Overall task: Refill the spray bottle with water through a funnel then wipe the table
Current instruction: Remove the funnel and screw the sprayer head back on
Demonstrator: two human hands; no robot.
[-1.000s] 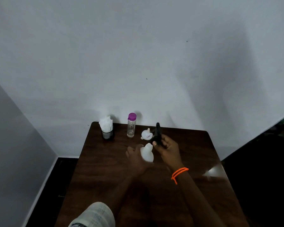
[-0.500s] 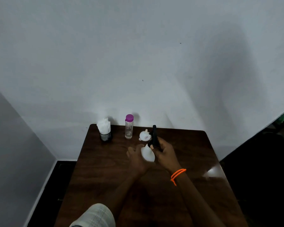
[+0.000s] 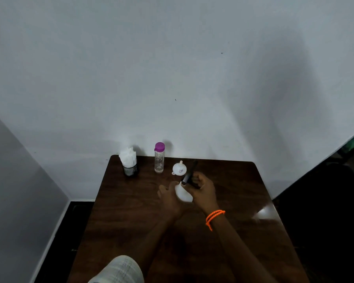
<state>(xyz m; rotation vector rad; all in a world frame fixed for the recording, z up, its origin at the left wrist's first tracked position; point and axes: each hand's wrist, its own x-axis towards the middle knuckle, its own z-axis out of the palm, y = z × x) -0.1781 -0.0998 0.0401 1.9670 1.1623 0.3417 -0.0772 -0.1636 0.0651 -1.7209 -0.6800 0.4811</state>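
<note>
A small white spray bottle [image 3: 184,194] stands near the middle of the dark wooden table [image 3: 131,217]. My left hand [image 3: 170,198] is wrapped round its left side. My right hand [image 3: 202,190] grips the black spray head [image 3: 189,174], which tilts up and back from the bottle's neck. A white funnel [image 3: 179,168] lies upside down on the table just behind the hands. A clear water bottle with a purple cap [image 3: 159,157] stands upright at the back of the table.
A black mesh holder with white tissues [image 3: 129,165] stands at the table's back left corner. The table's back edge meets a white wall. An orange band [image 3: 214,216] circles my right wrist. A light-clothed knee [image 3: 119,270] shows at the bottom.
The black spray head has tilted from upright to leaning back and right in my right hand. Both hands stay at the white bottle.
</note>
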